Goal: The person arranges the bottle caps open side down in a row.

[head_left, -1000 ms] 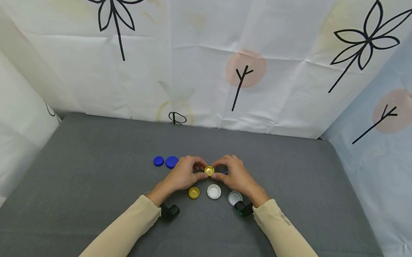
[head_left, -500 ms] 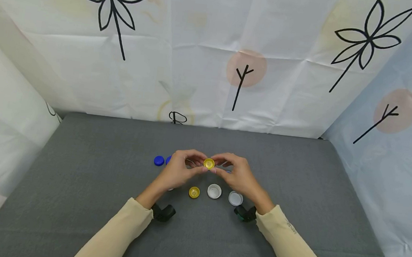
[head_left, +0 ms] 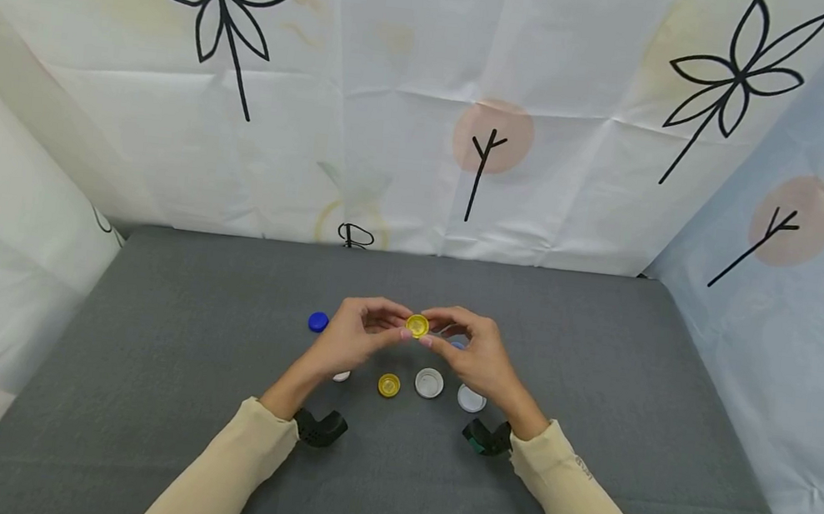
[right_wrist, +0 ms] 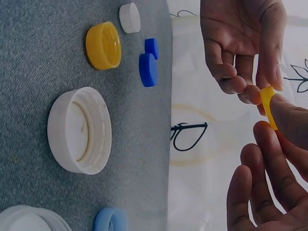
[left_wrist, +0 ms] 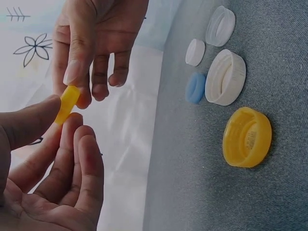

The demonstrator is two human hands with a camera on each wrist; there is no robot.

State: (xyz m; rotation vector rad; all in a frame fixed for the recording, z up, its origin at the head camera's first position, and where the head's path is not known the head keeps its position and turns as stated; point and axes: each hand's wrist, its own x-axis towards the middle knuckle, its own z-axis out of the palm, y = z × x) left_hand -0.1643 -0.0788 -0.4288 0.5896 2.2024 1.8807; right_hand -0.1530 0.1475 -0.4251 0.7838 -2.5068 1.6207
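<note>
Between both hands, a small yellow bottle cap (head_left: 416, 325) is held up off the table, its hollow side towards the head camera. My left hand (head_left: 358, 339) pinches one side of it with thumb and fingers; in the left wrist view the cap (left_wrist: 68, 104) appears edge-on. From the other side my right hand (head_left: 476, 352) pinches it too, thumb and fingertips meeting at its rim. A second yellow cap (head_left: 388, 385) lies hollow side up on the table below, beside a white cap (head_left: 429, 383).
A translucent white cap (head_left: 472, 398) lies near the right wrist. The right hand partly hides a light blue cap (left_wrist: 195, 88), with a small white cap (left_wrist: 195, 52) near it. Two dark blue caps (right_wrist: 148, 70) and another white cap (right_wrist: 130, 18) lie on the left. Patterned cloth (head_left: 398, 105) hangs behind the grey table.
Both hands have lifted the yellow cap and moved slightly away from the body. The left hand has shifted left, covering one dark blue cap in the head view and uncovering part of a white one.
</note>
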